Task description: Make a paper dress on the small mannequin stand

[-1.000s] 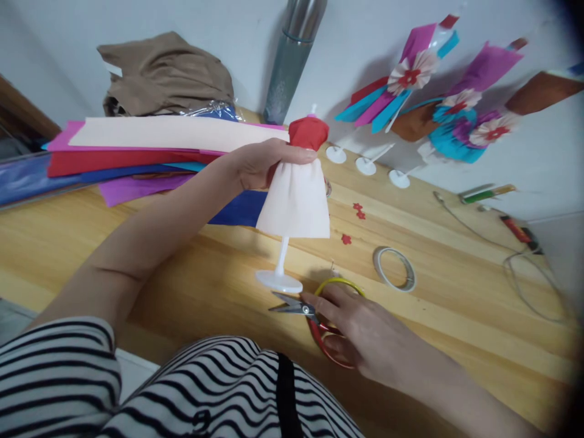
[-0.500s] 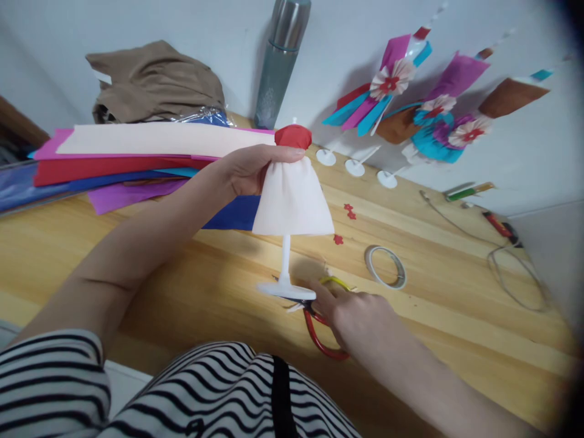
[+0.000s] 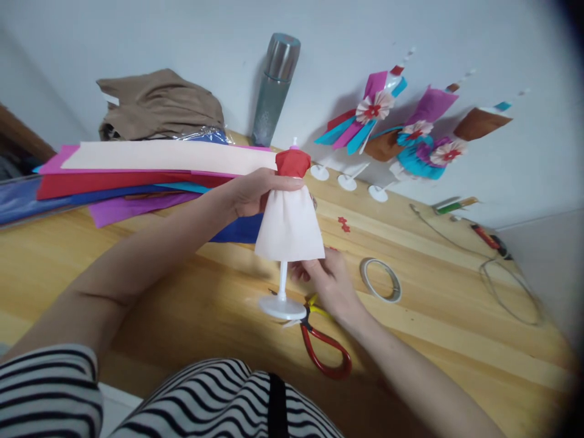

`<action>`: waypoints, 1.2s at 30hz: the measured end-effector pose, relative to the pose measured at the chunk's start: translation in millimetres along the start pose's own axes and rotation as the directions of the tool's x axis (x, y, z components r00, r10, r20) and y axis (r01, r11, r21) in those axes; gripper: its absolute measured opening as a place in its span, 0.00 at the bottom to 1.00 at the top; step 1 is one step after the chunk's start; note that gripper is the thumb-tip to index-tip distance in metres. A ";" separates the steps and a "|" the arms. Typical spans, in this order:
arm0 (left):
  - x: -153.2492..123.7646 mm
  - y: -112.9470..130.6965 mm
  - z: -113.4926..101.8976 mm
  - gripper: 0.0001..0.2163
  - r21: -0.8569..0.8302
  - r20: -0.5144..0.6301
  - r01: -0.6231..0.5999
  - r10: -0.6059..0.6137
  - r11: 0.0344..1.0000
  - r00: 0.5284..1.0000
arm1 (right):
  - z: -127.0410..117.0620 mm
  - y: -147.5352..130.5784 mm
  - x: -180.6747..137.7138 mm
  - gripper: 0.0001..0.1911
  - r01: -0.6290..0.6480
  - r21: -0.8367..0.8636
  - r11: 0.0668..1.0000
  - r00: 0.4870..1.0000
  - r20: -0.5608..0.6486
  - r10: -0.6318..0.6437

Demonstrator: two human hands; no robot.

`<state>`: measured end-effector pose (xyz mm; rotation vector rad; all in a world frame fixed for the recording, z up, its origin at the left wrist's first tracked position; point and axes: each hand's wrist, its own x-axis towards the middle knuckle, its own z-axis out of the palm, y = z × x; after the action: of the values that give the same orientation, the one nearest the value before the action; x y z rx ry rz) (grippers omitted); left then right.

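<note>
The left hand (image 3: 262, 188) is closed around the waist of a miniature dress form (image 3: 292, 163), thumb laid across the front, fingers mostly hidden behind. The form stands roughly upright over the near middle of the wooden table (image 3: 456, 316), with a red bodice above, a gathered white skirt (image 3: 292, 225) below, and a white stem running down to a round base (image 3: 283, 307). The base overlaps the scissors (image 3: 306, 322); whether it touches them or the tabletop cannot be told. The right hand (image 3: 335, 283) is at the skirt's lower right, thumb by the hem and fingers curled partly behind it; whether it pinches the fabric is unclear. The scissors lie towards the near edge, the red handle loop in plain view and the yellow one partly covered by the right hand. To the right of the skirt are small red flower cut-outs (image 3: 344, 225) and a roll of tape (image 3: 396, 287). Along the far edge stand a flask (image 3: 272, 91) and three dressed mannequins (image 3: 431, 104). Coloured fabric strips (image 3: 150, 157) spread towards the left edge, crumpled brown cloth (image 3: 164, 106) behind them; a green-handled tool (image 3: 451, 206) lies near the far right corner.
</note>
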<state>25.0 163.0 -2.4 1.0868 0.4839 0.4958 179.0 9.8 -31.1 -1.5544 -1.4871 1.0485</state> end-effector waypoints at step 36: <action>0.8 -1.2 -0.4 0.07 -0.022 0.008 0.072 -0.072 0.997 0.997 | 11.7 14.7 -4.3 0.21 -0.358 0.548 0.756 0.932 0.167 0.321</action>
<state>25.6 163.3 -3.7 1.0455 0.5085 0.4334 174.3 4.2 -49.0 -1.3695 -0.8027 1.5955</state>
